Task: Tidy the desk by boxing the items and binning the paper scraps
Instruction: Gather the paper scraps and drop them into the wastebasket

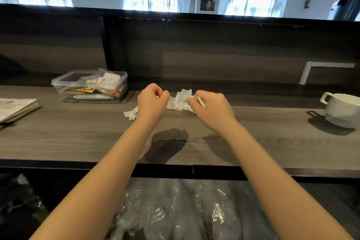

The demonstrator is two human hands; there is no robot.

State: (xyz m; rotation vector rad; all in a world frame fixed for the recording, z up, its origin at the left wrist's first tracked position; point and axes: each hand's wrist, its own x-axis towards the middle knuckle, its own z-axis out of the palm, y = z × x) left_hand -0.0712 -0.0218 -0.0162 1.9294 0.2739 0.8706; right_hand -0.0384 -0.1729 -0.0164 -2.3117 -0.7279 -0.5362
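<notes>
Torn white paper scraps (180,100) lie on the dark wooden desk (78,138) between my two hands, and one more scrap (131,114) sits just left of my left wrist. My left hand (153,101) is curled closed with a tiny white bit showing at its fingertips. My right hand (211,108) is closed around a small white rolled piece of paper (201,101) and touches the scrap pile. A clear plastic box (90,85), lid off, stands at the back left holding sachets and small packets.
A white cup (342,110) with a handle stands at the right edge. A newspaper or booklet (15,108) lies at the left edge. A clear plastic bin bag (175,210) hangs open below the desk's front edge. A dark wooden back panel rises behind the desk.
</notes>
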